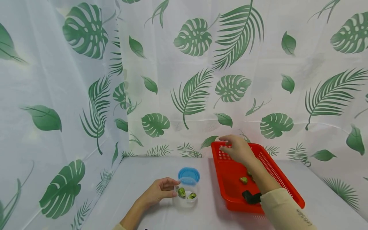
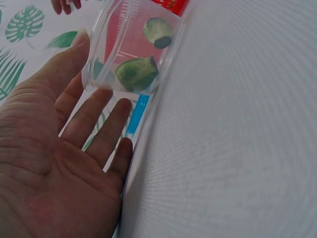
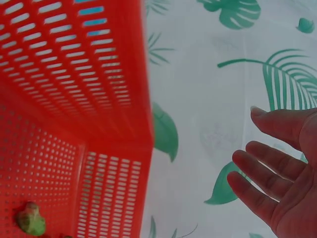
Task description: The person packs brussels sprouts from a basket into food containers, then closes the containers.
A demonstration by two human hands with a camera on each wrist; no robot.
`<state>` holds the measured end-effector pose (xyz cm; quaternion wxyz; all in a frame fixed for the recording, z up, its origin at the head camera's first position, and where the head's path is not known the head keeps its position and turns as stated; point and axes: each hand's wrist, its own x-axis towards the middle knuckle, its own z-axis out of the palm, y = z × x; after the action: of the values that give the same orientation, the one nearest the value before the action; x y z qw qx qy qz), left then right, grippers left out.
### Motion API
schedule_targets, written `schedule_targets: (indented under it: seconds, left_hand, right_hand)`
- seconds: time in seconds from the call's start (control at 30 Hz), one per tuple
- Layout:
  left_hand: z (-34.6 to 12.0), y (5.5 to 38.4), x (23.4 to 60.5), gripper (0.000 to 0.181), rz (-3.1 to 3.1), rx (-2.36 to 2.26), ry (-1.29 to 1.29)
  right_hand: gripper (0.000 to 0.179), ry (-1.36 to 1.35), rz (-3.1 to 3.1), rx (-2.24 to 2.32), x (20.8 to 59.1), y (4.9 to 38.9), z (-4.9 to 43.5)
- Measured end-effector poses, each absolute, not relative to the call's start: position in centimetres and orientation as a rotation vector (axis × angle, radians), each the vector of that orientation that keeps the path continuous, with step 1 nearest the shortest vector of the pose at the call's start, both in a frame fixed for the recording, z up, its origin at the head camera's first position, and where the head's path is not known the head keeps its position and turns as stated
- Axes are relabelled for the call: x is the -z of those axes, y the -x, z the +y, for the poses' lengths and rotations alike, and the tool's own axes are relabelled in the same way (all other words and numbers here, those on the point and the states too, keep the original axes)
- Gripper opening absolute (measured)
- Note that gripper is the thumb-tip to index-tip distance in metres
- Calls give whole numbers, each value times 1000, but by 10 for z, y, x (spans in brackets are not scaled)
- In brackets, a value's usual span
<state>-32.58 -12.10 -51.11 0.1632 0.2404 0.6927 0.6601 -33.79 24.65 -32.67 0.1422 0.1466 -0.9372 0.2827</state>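
Note:
A small clear plastic container (image 1: 185, 203) stands on the table with two small green Brussels sprouts (image 2: 137, 74) inside. My left hand (image 1: 161, 191) is at its left side, thumb and fingers spread near the rim and touching or almost touching the wall. In the left wrist view, the left fingers (image 2: 99, 134) look loosely extended. Over the back left corner of a red plastic basket (image 1: 225, 191), my right hand (image 1: 237, 149) hovers with fingers apart and nothing between them. A Brussels sprout (image 1: 243, 180) lies on the basket floor; another is partly hidden by the right forearm.
Just behind the container is a blue lid (image 1: 188, 174). A black object (image 1: 251, 197) shows beside the right sleeve (image 1: 284, 207), over the basket's near end. Leaf-printed cloth (image 1: 198, 95) hangs behind and to the left of the white table (image 1: 126, 188).

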Motion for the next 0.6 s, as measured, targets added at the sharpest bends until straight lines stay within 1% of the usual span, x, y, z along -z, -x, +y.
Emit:
schedule_targets:
  seconds: [0.23,0.6]
  left_hand:
    - [-121,326,510,52,1989,-1878,-677]
    - [-120,325,510,51,1991,-1881,-668]
  right_hand:
    - [52,-434,-2726,-812,330,344,257]
    - [46,-442,-2776,-787,332,355,274]
